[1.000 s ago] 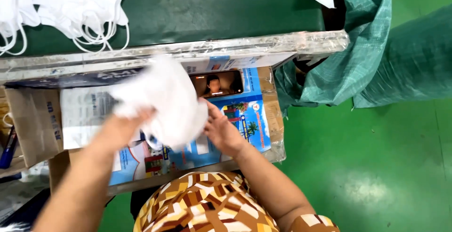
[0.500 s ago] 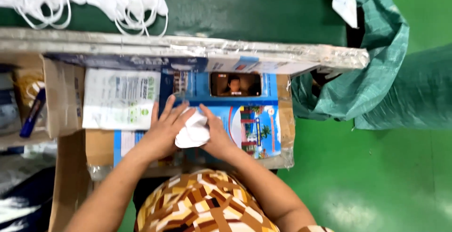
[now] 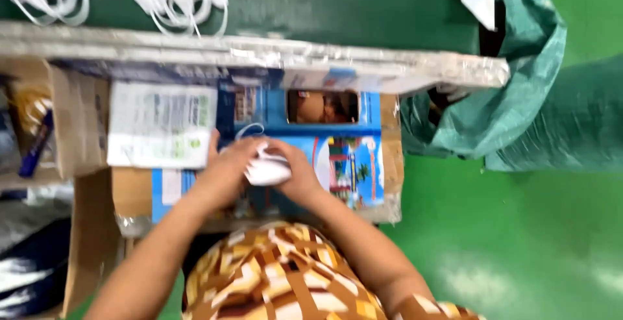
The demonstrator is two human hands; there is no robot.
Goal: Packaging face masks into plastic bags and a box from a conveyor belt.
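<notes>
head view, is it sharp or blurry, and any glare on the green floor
Head view: motion-blurred throughout, so the folded white mask between the left hand and right hand looks soft; head view: pale glare patches on the green floor at lower right.

1. A blue printed carton (image 3: pixel 337 158) hangs below the table (image 3: pixel 259 54) edge, flat and rectangular, with colourful picture panels in orange, green and white.
2. A white paper label (image 3: pixel 161 124), rectangular with small green marks, lies just left of the blue printed carton.
3. A plain brown cardboard box (image 3: pixel 81 125) stands left of that label, flaps open.
4. A green woven sack (image 3: pixel 513 99) sits right of the carton.
</notes>
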